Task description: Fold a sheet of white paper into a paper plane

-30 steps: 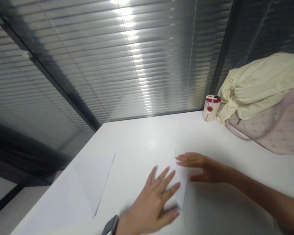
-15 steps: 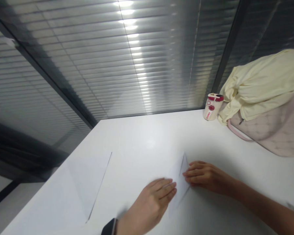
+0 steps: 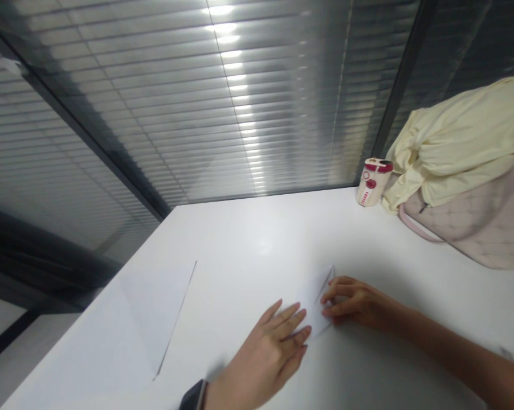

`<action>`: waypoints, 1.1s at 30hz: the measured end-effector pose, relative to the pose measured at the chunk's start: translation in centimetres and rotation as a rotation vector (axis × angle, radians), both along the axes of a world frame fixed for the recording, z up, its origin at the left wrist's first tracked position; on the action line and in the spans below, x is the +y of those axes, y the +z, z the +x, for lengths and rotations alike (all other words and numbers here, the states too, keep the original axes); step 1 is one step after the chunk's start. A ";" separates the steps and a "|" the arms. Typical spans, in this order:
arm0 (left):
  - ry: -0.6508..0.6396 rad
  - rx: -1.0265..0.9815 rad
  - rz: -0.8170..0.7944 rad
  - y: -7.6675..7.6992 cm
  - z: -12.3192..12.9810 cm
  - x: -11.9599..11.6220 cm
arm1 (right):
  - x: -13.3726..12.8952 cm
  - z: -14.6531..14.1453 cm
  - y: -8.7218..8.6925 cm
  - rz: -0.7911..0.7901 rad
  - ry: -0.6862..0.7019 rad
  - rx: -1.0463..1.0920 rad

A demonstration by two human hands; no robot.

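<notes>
A small folded white paper (image 3: 321,307) lies on the white table between my hands, its pointed tip toward the window. My left hand (image 3: 276,347), with a dark watch at the wrist, rests with fingers spread, their tips on the paper's left side. My right hand (image 3: 353,302) has its fingers curled at the paper's right edge, with thumb and fingertips touching the folded flap. The fingers cover part of that edge.
Large white sheets (image 3: 154,319) lie at the left of the table (image 3: 240,239). A cream and red cup (image 3: 373,183) stands at the back right, beside a pink bag (image 3: 488,228) with pale yellow cloth (image 3: 466,142) over it. Window blinds (image 3: 175,102) rise behind.
My left hand's fingers have spread apart. The fingers of my right hand have curled more, and the paper's tip has turned slightly to the right.
</notes>
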State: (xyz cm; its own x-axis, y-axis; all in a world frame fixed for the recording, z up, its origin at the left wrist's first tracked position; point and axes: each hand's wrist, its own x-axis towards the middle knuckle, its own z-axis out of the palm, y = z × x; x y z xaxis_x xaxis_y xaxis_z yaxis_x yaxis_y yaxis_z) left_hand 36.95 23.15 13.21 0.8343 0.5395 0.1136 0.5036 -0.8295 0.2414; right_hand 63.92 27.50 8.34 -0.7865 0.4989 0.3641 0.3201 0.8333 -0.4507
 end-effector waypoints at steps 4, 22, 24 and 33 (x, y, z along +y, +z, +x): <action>0.008 0.010 -0.009 0.1 0.1 0.0 | -0.1 -0.1 0.0 0.021 0.000 -0.011; 0.073 -0.074 0.100 -0.4 0.4 -0.5 | -0.6 -0.4 -0.2 -0.120 -0.065 0.064; 0.077 -0.072 0.103 -0.5 0.4 -0.5 | -0.8 -0.5 0.1 -0.112 -0.070 0.035; 0.094 -0.075 0.093 -0.6 0.4 -0.8 | -0.9 0.1 0.4 -0.006 -0.111 -0.052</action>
State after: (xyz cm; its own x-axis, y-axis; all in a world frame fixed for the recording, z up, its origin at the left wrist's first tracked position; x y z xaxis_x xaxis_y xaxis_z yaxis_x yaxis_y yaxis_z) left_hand 37.38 22.37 12.62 0.7679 0.5991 0.2269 0.5633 -0.8001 0.2062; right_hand 64.00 26.62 8.74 -0.7439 0.5864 0.3206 0.4338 0.7885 -0.4359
